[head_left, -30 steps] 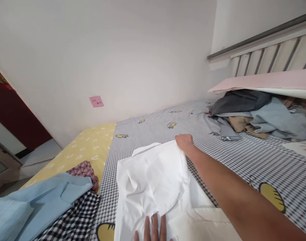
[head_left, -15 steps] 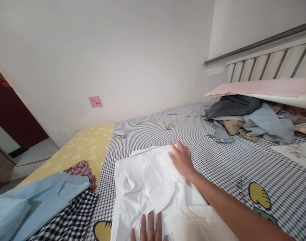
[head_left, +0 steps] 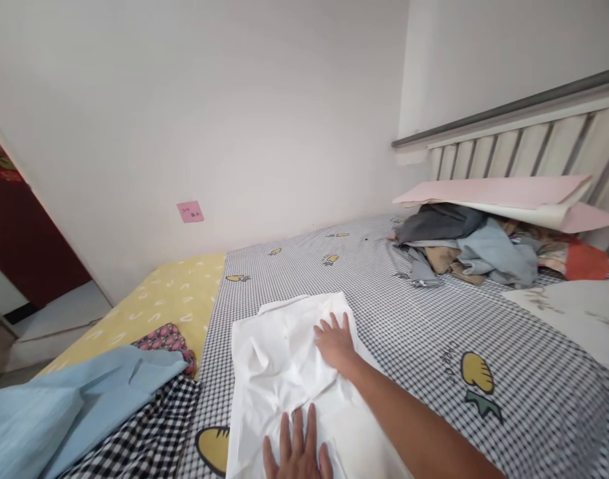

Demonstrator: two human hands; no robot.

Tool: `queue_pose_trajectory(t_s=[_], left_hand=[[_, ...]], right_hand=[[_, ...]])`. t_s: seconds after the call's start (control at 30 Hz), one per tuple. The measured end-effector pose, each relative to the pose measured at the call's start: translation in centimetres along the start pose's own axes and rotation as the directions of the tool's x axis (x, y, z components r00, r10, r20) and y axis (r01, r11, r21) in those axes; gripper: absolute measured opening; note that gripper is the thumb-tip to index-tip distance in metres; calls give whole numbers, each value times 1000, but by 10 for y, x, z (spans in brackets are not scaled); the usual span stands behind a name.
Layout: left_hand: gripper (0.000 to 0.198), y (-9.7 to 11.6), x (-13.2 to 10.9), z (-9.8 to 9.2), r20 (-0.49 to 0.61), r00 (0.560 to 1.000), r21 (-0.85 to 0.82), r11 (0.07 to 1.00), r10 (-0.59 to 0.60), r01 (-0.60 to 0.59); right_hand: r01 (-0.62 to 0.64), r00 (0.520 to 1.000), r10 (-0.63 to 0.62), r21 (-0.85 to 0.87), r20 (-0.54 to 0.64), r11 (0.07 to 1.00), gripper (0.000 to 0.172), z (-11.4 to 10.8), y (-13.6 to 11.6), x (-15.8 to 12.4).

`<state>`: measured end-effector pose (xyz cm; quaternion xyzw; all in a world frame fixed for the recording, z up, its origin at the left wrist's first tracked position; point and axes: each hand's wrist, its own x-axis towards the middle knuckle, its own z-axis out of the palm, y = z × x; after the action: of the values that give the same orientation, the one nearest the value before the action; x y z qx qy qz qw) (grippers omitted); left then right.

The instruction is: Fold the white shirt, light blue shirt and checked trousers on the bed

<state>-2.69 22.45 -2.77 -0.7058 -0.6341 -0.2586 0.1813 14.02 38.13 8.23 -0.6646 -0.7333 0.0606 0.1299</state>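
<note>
Checked bedding (head_left: 289,273) runs beneath both hands and beyond them to a pale wall (head_left: 264,120). Directly under the hands lies the white cloth (head_left: 297,359), wrinkled, close to the person, so both palms can rest on it at once. Left hand (head_left: 299,460) is palm down on its near part, fingers spread, gripping nothing; it probably steadies the fabric. Right hand (head_left: 337,344), farther out, also lies spread and holds nothing, likely pressing the cloth flat.

Just past the right fingertips is the cloth's far edge; its right edge runs beside that hand, its left edge left of the left hand. Between that edge and the blue cloth (head_left: 110,392) farther left shows a strip of bedding. Beyond and right of the right hand, the clothes pile (head_left: 498,249) sits well apart, which should leave that arm room to swing outward.
</note>
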Motion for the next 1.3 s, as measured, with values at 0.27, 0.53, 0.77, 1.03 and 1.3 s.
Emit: queue_pose_trajectory(t_s=[0.27, 0.53, 0.77, 1.03, 1.3], left_hand=[[47, 9, 2, -21, 12, 1000, -103, 995, -2, 3], [50, 11, 4, -39, 75, 997, -180, 984, 14, 0], [51, 14, 7, -50, 189, 982, -193, 981, 7, 30], [56, 18, -2, -26, 127, 992, -169, 985, -22, 44], [60, 21, -13, 14, 103, 993, -181, 981, -49, 67]], right_hand=[[103, 982, -120, 123, 142, 987, 51, 10, -39, -61], [183, 983, -183, -3, -4, 983, 50, 30, -21, -83], [160, 987, -161, -60, -4, 985, 50, 36, -24, -88], [71, 997, -74, 88, 35, 994, 42, -15, -59, -34], [204, 978, -208, 139, 13, 969, 47, -24, -133, 45]])
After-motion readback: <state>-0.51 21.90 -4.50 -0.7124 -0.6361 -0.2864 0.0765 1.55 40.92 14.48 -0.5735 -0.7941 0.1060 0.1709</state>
